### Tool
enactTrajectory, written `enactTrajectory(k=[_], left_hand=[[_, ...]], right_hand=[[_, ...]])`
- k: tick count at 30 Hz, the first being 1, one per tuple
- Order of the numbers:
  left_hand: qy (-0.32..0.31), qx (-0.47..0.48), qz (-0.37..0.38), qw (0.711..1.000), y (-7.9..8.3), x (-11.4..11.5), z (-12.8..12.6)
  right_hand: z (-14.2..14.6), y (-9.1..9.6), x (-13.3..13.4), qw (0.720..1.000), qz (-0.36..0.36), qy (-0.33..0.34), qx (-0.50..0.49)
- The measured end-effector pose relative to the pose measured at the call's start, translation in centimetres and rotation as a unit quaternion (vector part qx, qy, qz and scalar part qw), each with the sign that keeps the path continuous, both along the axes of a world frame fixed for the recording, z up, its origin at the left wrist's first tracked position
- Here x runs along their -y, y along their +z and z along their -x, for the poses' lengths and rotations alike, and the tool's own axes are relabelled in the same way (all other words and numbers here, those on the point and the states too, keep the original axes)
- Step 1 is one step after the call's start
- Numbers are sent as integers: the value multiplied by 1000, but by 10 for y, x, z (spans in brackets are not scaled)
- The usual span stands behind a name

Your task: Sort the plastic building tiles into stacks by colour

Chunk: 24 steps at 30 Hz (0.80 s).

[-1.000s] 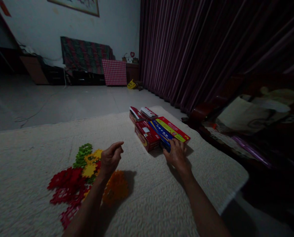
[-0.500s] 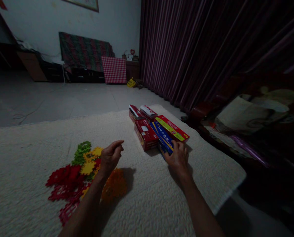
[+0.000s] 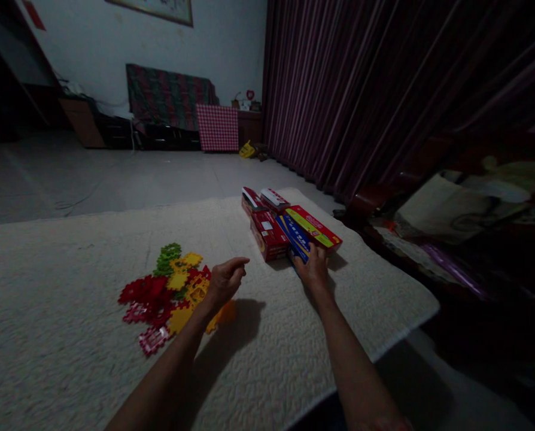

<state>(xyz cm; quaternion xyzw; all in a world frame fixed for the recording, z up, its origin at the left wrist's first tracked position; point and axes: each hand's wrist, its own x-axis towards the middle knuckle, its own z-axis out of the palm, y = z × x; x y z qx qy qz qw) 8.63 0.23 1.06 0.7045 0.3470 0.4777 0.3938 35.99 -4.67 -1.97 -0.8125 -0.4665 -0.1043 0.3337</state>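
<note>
My right hand [image 3: 313, 269] rests on the near end of a blue box [image 3: 293, 236], its fingers curled over the edge. That box lies between a red box [image 3: 267, 234] and a red and yellow box [image 3: 313, 227] on a cream quilted mat [image 3: 70, 299]. Two more red and white boxes [image 3: 263, 199] sit just behind them. My left hand [image 3: 225, 279] hovers loosely curled, empty, above the right edge of a pile of red, yellow, green and orange flat plastic pieces [image 3: 171, 290].
Dark striped curtains [image 3: 361, 90] hang on the right. A dark wooden bench [image 3: 451, 239] with a bag and papers stands beside the mat. Across the grey floor are a plaid-covered sofa [image 3: 169, 99] and a checked panel [image 3: 217, 127].
The view has shifted, so the mat and things sit further right and away. My right hand stays on the blue box's near end; my left hand keeps its curled pose.
</note>
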Motion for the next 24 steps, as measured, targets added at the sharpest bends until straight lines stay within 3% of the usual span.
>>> enactTrajectory(k=[5, 10, 15, 19, 24], left_hand=[[1, -15, -13, 1000, -4, 19, 13], [-1, -18, -24, 1000, -9, 30, 18], [27, -19, -9, 999, -8, 37, 19], [97, -2, -7, 995, -3, 39, 22], [163, -2, -14, 986, -8, 30, 25]], right_hand=[[-2, 3, 8, 996, -90, 14, -7], [13, 30, 39, 990, -137, 17, 10], [44, 52, 79, 986, -161, 46, 0], [71, 50, 99, 981, -141, 129, -38], [80, 33, 106, 963, -81, 245, -77]])
